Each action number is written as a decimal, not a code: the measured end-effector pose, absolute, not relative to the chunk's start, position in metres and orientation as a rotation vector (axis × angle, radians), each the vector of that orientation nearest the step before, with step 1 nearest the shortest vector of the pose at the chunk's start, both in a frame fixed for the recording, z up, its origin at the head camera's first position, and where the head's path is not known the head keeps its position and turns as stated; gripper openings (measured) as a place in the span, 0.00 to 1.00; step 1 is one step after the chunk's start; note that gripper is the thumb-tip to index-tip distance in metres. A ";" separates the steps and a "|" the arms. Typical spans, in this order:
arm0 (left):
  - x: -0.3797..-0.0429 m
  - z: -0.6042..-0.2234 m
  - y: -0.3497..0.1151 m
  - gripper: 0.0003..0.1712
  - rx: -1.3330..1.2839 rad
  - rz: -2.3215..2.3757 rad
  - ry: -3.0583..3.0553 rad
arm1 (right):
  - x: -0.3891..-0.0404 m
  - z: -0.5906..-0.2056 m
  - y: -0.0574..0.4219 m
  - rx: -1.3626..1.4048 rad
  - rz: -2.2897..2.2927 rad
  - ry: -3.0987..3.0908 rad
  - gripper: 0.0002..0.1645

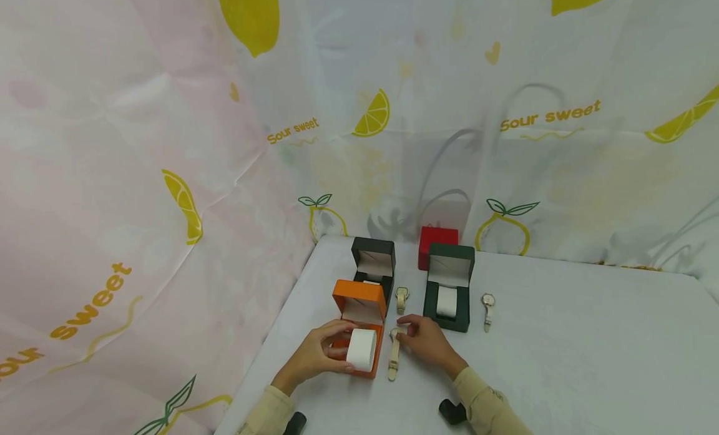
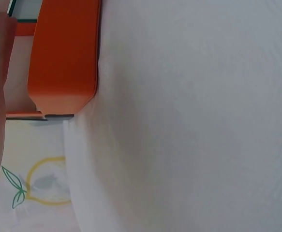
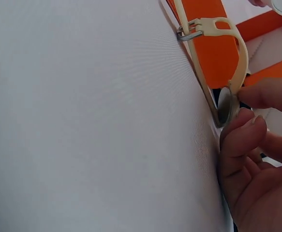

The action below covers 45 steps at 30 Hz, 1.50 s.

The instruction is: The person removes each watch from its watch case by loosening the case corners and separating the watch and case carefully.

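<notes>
Between the thumb and fingers of my left hand (image 1: pixel 317 352) is a white watch cushion (image 1: pixel 361 349), tilted over the open orange watch box (image 1: pixel 359 293). In the left wrist view that box's lid (image 2: pixel 66 48) stands beside the hand. My right hand (image 1: pixel 428 344) pinches a wristwatch (image 1: pixel 394 358) with a cream strap at its round case. The right wrist view shows the strap (image 3: pixel 243 55) buckled into a loop, alongside the orange box, with thumb and fingertip at the case (image 3: pixel 225 104).
A dark open watch box (image 1: pixel 375 260) stands behind the orange one. To its right are an open green box (image 1: pixel 451 266) holding a white cushion (image 1: pixel 447 302) and a red box (image 1: pixel 438 236). Two more watches, one square-faced (image 1: pixel 401 299) and one round-faced (image 1: pixel 488 310), lie on the white table (image 1: pixel 590 347).
</notes>
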State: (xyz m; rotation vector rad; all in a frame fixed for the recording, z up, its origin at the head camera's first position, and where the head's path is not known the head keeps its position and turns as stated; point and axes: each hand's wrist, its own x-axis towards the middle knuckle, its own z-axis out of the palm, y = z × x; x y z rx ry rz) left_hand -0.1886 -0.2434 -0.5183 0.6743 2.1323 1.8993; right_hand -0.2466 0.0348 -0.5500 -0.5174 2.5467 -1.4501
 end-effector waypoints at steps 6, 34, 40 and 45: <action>-0.189 -0.520 -0.245 0.40 0.642 1.890 2.148 | -0.246 -0.553 0.036 -0.461 -1.532 2.531 0.14; -0.204 -0.530 -0.261 0.42 0.740 1.545 2.608 | -0.243 -0.559 0.046 -0.445 -1.597 2.506 0.10; -0.209 -0.530 -0.263 0.41 0.784 1.316 2.805 | -0.241 -0.559 0.048 -0.482 -1.591 2.482 0.10; -0.213 -0.534 -0.266 0.41 0.765 1.279 2.800 | -0.242 -0.560 0.050 -0.502 -1.573 2.475 0.10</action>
